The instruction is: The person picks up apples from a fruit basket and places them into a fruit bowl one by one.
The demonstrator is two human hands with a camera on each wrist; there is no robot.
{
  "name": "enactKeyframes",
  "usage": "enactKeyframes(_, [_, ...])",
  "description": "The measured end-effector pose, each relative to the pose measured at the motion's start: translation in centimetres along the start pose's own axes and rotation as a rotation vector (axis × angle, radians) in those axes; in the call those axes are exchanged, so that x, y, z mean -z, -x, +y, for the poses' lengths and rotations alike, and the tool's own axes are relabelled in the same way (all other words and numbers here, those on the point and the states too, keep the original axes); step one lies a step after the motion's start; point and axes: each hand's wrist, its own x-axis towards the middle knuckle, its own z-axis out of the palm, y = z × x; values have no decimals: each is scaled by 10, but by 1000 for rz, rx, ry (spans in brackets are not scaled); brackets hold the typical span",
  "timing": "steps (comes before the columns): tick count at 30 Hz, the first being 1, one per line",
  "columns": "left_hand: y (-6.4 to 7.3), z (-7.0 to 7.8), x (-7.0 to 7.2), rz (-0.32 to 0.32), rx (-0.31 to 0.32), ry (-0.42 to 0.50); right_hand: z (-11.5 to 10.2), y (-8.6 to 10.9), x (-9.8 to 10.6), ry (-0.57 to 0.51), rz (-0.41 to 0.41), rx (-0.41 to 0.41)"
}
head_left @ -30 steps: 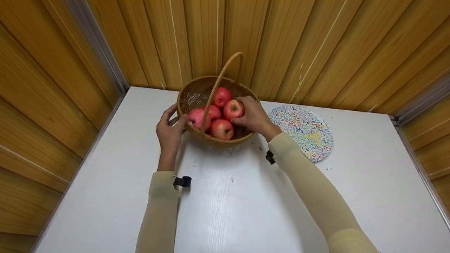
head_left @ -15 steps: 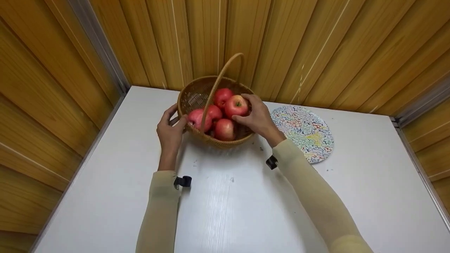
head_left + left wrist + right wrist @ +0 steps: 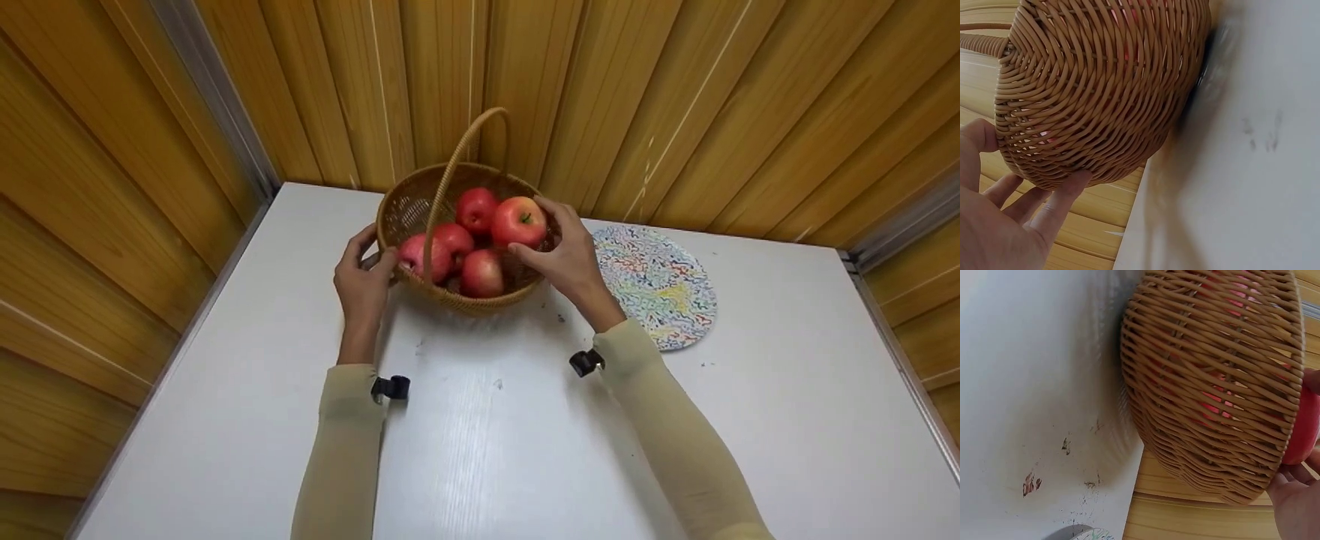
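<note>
A woven basket (image 3: 475, 303) with a tall arched handle (image 3: 442, 180) stands on the white table against the wooden wall. My left hand (image 3: 362, 289) holds its left rim, thumb over the edge and fingers against the outer weave (image 3: 1100, 101). At the basket's right side my right hand (image 3: 574, 259) grips a red apple (image 3: 519, 223) between thumb and fingers, near the rim. Several other red apples lie inside, among them one at the back (image 3: 477, 210) and one at the front (image 3: 482, 274). In the right wrist view the basket wall partly hides the gripped apple (image 3: 1304, 427).
A round plate (image 3: 660, 292) with a speckled multicoloured pattern lies on the table (image 3: 480, 450) to the right of the basket. Wood-patterned walls (image 3: 615, 112) rise behind and at both sides. Small dark marks (image 3: 1030, 485) dot the tabletop.
My right hand has moved the gripped apple up and rightward, away from the other apples toward the basket's right rim. The handle has shifted slightly left. My left hand stays on the rim.
</note>
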Motion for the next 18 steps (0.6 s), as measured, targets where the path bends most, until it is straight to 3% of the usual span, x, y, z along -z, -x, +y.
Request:
enactKeyframes(9, [0, -1, 0, -6, 11, 21, -2, 16, 18, -186, 114, -17])
enactKeyframes(18, [1, 2, 3, 7, 14, 3, 5, 20, 37, -212, 205, -1])
